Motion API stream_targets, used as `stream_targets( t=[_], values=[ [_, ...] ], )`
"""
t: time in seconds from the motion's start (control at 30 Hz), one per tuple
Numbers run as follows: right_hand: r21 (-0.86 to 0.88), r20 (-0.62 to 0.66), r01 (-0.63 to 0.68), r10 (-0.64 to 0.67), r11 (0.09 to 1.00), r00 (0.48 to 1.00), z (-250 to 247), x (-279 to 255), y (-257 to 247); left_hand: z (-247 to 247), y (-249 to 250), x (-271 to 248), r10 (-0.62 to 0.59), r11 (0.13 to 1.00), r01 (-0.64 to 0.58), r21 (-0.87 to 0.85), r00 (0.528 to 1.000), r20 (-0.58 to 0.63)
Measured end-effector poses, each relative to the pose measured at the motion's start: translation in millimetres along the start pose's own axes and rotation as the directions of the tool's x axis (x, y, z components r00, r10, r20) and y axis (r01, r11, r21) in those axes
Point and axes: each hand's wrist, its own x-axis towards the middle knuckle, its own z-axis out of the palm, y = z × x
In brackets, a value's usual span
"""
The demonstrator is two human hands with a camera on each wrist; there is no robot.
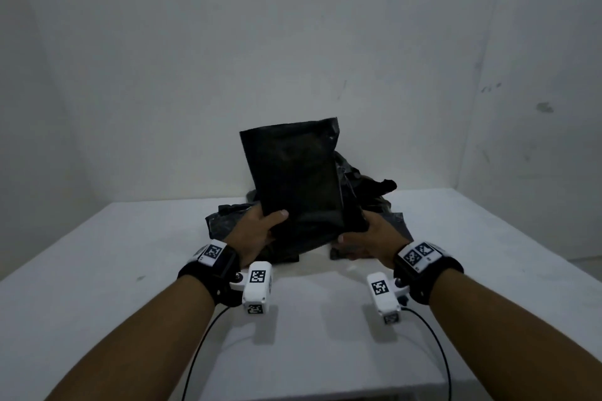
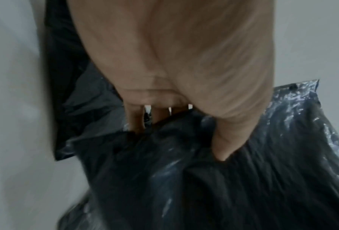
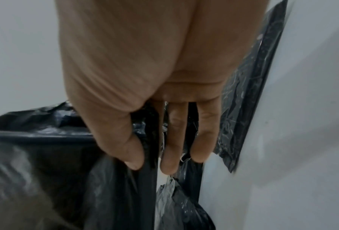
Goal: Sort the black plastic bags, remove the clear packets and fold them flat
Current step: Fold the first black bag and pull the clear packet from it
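Observation:
A flat black plastic bag (image 1: 293,172) stands upright over the white table, held by its lower corners. My left hand (image 1: 260,229) grips the lower left corner, thumb on the front and fingers behind. My right hand (image 1: 363,236) grips the lower right edge. In the left wrist view the left hand (image 2: 176,124) has its thumb pressed into the crumpled black bag (image 2: 204,186). In the right wrist view the right hand (image 3: 153,163) pinches an edge of the bag (image 3: 66,171) between thumb and fingers. No clear packet is plainly visible.
A heap of crumpled black bags (image 1: 368,195) lies behind the held bag, against the wall. One flat black bag (image 3: 249,93) lies on the table beside my right hand. The white table (image 1: 97,270) has bare surface to the left, right and front.

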Motion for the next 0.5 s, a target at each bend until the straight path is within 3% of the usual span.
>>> stream_targets(
  t=[0.1,0.2,0.23,0.3,0.37,0.4,0.5],
  values=[
    [-0.028,-0.050,0.063,-0.064,0.998,0.997,-6.5,3.9,6.6,-1.6,24.4,-1.1,0.230,0.972,-0.234,-0.028,0.967,-0.106],
    [-0.195,-0.124,0.124,-0.150,0.973,0.981,-8.8,4.3,12.2,-1.5,63.8,-2.9,0.467,0.882,-0.463,0.090,0.831,-0.302],
    [-0.243,-0.141,0.126,-0.163,0.962,0.976,-9.2,4.3,14.4,-1.7,76.1,-3.1,0.541,0.841,-0.504,0.195,0.782,-0.310],
    [-0.329,-0.170,0.118,-0.181,0.937,0.969,-10.4,7.0,20.6,0.5,96.0,-3.7,0.658,0.726,-0.538,0.428,0.724,-0.206],
    [-0.409,-0.201,0.090,-0.185,0.908,0.962,-12.1,11.8,27.6,8.5,107.7,-5.8,0.686,0.565,-0.511,0.648,0.727,-0.024],
    [-0.447,-0.219,0.074,-0.189,0.891,0.957,-12.5,14.0,29.9,14.5,111.1,-7.0,0.648,0.479,-0.460,0.747,0.760,0.052],
    [-0.542,-0.251,0.051,-0.219,0.839,0.943,-10.1,16.4,29.5,29.2,112.9,-8.4,0.532,0.337,-0.303,0.891,0.842,0.085]
  ],
)
